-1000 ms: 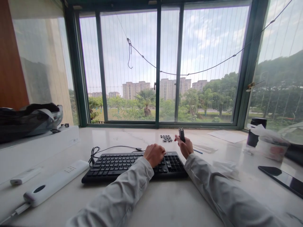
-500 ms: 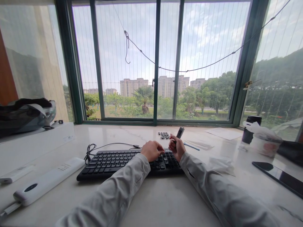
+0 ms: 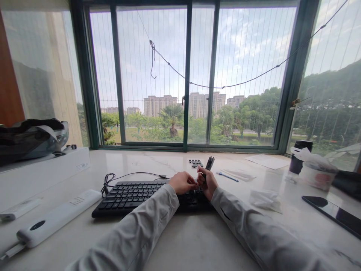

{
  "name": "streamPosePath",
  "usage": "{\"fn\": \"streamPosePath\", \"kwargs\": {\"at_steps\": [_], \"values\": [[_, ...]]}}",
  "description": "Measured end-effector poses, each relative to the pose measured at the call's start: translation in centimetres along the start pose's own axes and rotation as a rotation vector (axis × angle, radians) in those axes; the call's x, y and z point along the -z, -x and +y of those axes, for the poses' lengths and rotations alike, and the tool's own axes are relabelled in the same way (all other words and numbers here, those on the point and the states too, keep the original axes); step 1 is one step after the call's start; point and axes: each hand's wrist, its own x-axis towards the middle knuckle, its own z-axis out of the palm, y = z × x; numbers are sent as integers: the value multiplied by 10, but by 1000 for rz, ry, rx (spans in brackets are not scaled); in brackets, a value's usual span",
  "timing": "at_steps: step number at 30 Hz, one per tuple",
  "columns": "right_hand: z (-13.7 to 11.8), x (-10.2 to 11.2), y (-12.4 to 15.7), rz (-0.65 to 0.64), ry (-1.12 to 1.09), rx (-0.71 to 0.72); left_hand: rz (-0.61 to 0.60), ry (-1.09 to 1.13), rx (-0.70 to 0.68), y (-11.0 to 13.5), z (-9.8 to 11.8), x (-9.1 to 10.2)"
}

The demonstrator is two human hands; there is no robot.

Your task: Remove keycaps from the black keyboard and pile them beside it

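A black wired keyboard [image 3: 132, 195] lies on the pale marble desk [image 3: 191, 241] in front of me. My left hand [image 3: 182, 182] rests curled over the keyboard's right part, fingertips meeting my right hand. My right hand [image 3: 208, 183] is closed around a small dark tool [image 3: 209, 163] that sticks up and tilts right. Whether the left fingers pinch anything is hidden. A small cluster of loose black keycaps [image 3: 195, 163] sits on the desk just beyond both hands.
A white power strip [image 3: 56, 218] and a white box [image 3: 42, 171] with a dark bag [image 3: 31, 137] lie left. A blue pen [image 3: 227, 176], crumpled tissue [image 3: 265, 198], phone [image 3: 332, 215], black cup [image 3: 299, 156] and plastic-wrapped container [image 3: 317, 171] lie right. Windows stand behind.
My right hand has come down and left toward my left hand, tilting the dark tool. The two hands now touch above the keyboard's right end.
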Motion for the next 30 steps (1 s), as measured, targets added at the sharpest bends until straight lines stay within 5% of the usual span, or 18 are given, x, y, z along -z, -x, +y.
{"fn": "streamPosePath", "kwargs": {"at_steps": [18,30], "values": [[7,4,-4,11,10,75,-30,-147,-27,4,4,7],[13,-2,-3,74,24,113,-154,-149,-22,6,3,19]]}}
